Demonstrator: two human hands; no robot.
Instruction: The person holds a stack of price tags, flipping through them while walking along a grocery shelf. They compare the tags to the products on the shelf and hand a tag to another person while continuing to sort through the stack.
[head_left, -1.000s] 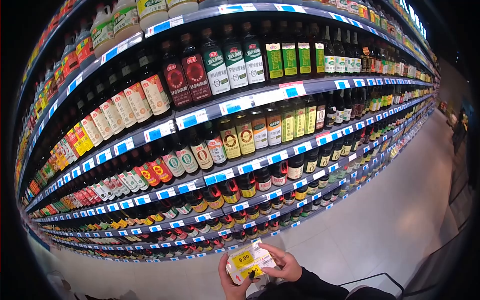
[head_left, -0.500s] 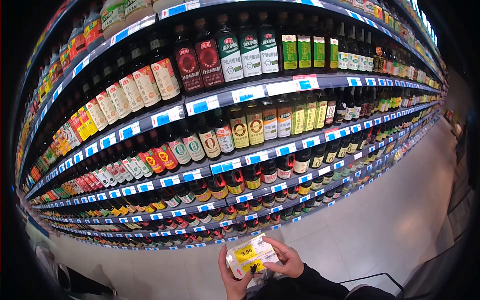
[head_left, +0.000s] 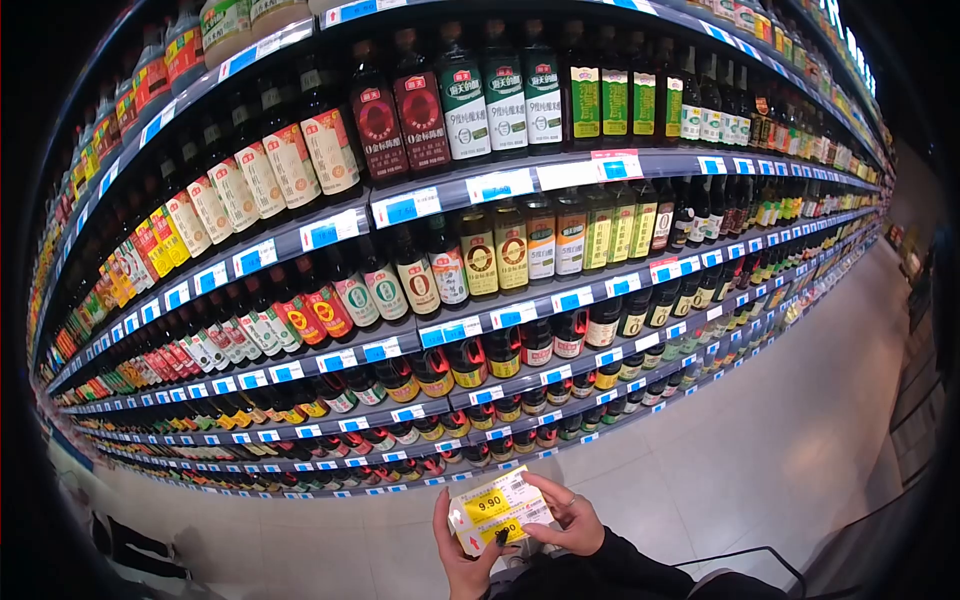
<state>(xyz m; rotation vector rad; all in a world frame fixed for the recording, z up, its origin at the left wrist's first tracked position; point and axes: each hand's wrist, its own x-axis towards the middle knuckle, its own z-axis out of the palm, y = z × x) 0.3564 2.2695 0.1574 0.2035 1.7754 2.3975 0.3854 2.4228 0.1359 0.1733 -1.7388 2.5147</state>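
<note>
Low in the view, both my hands hold a small stack of price tags (head_left: pixel 487 505), white with yellow panels that read 9.90 and a red arrow at the lower left. My left hand (head_left: pixel 462 562) is closed on the left edge, its dark-nailed thumb lying over the lower tag. On the other side, my right hand (head_left: pixel 572 527), with a ring on one finger, pinches the right end of the stack between thumb and fingers. The tags are tilted up toward me, over the floor in front of the shelves.
A long shelf unit (head_left: pixel 470 185) curves across the view, filled with rows of sauce and vinegar bottles (head_left: pixel 467 100). Blue-and-white price labels (head_left: pixel 500 185) line its edges. Pale tiled floor (head_left: pixel 640 480) lies below. Another person's dark-clothed legs (head_left: pixel 140 545) show at lower left, a thin dark frame (head_left: pixel 750 552) at lower right.
The other person at lower left has shifted. My hands and the tags stay almost in place, and the view of the shelves has moved slightly.
</note>
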